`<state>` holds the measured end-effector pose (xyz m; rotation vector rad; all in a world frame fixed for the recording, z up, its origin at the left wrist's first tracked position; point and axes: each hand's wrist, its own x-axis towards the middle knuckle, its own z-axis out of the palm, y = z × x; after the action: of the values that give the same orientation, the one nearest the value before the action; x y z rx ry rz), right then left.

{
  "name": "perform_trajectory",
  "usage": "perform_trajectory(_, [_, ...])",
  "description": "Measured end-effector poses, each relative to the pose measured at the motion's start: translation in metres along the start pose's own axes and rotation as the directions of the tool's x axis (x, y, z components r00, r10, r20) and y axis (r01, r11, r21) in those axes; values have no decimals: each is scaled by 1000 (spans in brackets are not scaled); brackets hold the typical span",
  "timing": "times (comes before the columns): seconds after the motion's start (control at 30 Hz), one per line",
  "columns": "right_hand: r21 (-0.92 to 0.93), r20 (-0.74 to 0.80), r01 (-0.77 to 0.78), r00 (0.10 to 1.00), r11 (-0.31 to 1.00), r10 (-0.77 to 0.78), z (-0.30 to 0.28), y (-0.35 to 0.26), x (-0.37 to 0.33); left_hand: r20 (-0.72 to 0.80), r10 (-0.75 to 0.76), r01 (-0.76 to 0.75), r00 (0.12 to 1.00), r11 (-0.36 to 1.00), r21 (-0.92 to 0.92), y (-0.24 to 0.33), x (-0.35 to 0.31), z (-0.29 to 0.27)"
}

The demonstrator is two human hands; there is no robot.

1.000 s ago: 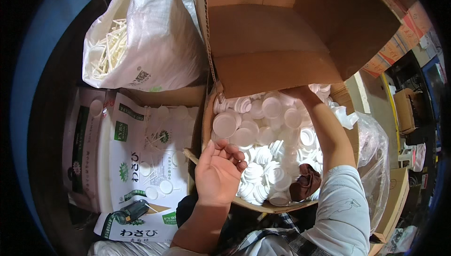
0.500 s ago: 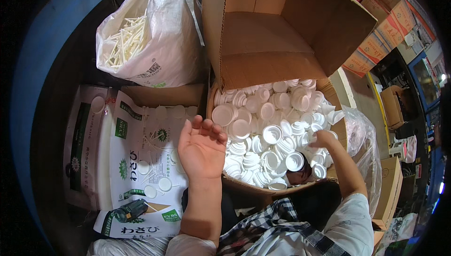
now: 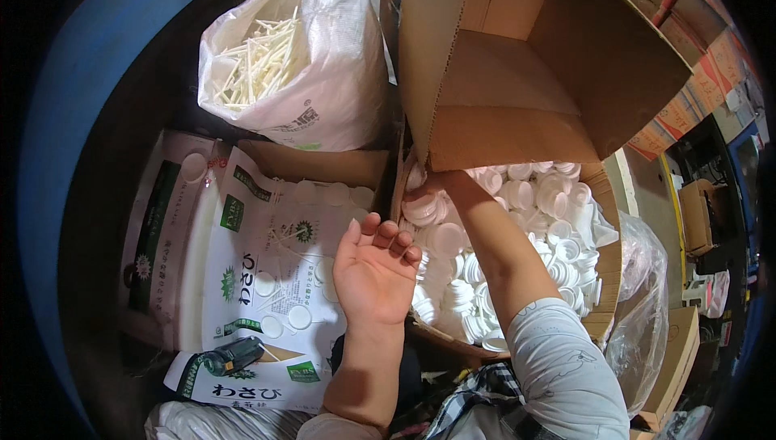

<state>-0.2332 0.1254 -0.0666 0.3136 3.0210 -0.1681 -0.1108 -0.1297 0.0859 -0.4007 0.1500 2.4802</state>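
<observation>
My left hand (image 3: 376, 274) is palm up with its fingers loosely curled and apart, and nothing lies in it. It hovers between the printed white sheet (image 3: 242, 311) and an open cardboard box (image 3: 610, 278) of white round plastic caps (image 3: 477, 303). Across that box my right arm stretches to its far left corner. There my right hand (image 3: 422, 186) is among the caps, just below the edge of an upper carton. Its fingers are mostly hidden, so I cannot tell whether it grips a cap. Several white discs (image 3: 299, 316) and thin white sticks lie on the sheet.
An empty-looking cardboard carton (image 3: 517, 133) stands tilted over the cap box. Behind the sheet is a white woven sack (image 3: 339, 101) of white sticks (image 3: 263, 56). A dark green cylindrical object (image 3: 233, 357) rests on the sheet. Clear plastic film (image 3: 643, 294) hangs at right.
My right hand has moved from the right side of the caps to the far left corner. The view has shifted, and my left hand keeps its palm-up pose.
</observation>
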Motion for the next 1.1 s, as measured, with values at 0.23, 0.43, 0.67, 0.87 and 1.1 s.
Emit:
perform_trajectory(0.23, [-44,330,46,943,998,-29,7,30,-41,-33,12,-11,999,1000,20,2,3,2])
perform_trajectory(0.43, [20,246,-217,947,976,206,-18,98,-146,21,13,-13,1000,999,36,0,5,-2])
perform_trajectory(0.67, [328,-123,82,991,941,-44,-34,140,-250,23,30,-31,999,997,73,2,5,1])
perform_trajectory(0.87, [215,13,-317,947,924,322,0,123,-312,55,62,-66,997,994,83,0,5,3])
perform_trajectory(1.1, [859,-145,123,989,497,4,-8,43,-296,128,84,-98,988,989,109,9,-3,5])
